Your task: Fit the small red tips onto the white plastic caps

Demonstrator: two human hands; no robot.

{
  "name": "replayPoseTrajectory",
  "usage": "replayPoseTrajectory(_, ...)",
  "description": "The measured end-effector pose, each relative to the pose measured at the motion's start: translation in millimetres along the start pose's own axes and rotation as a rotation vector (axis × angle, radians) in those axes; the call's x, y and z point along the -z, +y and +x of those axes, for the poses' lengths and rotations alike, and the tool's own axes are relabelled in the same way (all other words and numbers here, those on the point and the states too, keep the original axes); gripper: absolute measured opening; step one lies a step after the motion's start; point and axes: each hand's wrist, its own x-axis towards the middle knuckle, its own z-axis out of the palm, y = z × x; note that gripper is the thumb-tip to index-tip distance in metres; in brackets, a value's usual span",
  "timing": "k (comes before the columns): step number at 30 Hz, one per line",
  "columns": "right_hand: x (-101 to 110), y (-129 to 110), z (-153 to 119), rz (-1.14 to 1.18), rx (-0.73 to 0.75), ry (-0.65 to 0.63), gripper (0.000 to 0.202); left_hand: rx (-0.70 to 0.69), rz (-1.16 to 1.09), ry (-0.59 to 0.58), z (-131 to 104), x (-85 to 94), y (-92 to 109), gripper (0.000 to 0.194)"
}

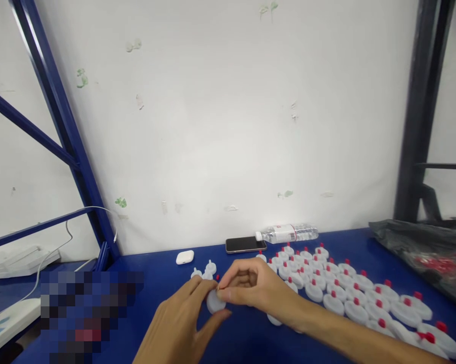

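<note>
A white cap [215, 302] is pinched between the left hand [182, 323] and right hand [251, 288] above the table's [167, 283] front edge, fingertips closed around it, steadied for its red plug. Finished caps [349, 296] are ranked toward the right edge.

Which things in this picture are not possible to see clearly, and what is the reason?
Head view:
- White cap between left hand and right hand: fingers cover most of it.
- Red piece at the fingertips: too small to identify.
- Black bag: cut by the right edge, red contents unclear.
- Area on the blue table, lower left: pixelated.
- Bottle label: too small to read.
</note>
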Motion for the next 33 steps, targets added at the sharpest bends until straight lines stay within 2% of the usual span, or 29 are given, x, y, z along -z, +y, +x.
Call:
replayPoseTrajectory(3,0.7,-6.5,-1.7,-0.025,0.023,-0.005,0.030,-0.021,-0.001,0.069,-1.4,2.3,3.3,0.024)
replayPoseTrajectory(7,-1.3,-10.7,-6.0,0.033,0.017,-0.027,0.026,-0.074,0.030,0.272,-3.6,0.4,3.6,0.024)
replayPoseTrajectory(9,-3.1,-10.3,-7.4,0.167,-0.031,-0.086,0.036,-0.107,0.043,0.343,-4.2,-1.1,2.7,0.024)
replayPoseTrajectory(11,-5.3,-8.9,-8.1,0.312,-0.091,-0.189,0.052,-0.137,0.054,0.365,-4.2,-2.5,1.9,0.024)
replayPoseTrajectory(13,-7.7,-7.5,-8.2,0.375,-0.109,-0.272,0.051,-0.161,0.055,0.359,-3.4,-4.1,1.3,0.027)
replayPoseTrajectory(15,-9.8,-6.8,-8.0,0.357,-0.073,-0.284,0.043,-0.172,0.041,0.338,-2.3,-5.8,1.2,0.032)
replayPoseTrajectory(19,-11.5,-6.3,-8.3,0.250,0.007,-0.215,0.036,-0.169,-0.004,0.303,-1.1,-7.1,4.2,0.032)
replayPoseTrajectory(25,-6.2,-1.8,-9.1,0.171,0.024,-0.147,0.045,-0.142,-0.061,0.262,-6.4,1.9,9.7,0.037)
replayPoseTrajectory(28,-2.6,4.0,-6.2,0.166,0.020,-0.129,0.041,-0.106,-0.059,0.265,-8.4,2.8,-5.0,0.045)
replayPoseTrajectory(30,-1.8,6.8,-4.9,0.126,0.005,-0.125,0.038,-0.042,-0.033,0.253,-9.1,-1.4,-23.4,0.046)
replayPoseTrajectory(33,-3.0,7.5,-6.9,0.014,-0.043,-0.110,0.038,0.060,0.028,0.162,-10.5,-13.4,-53.9,0.046)
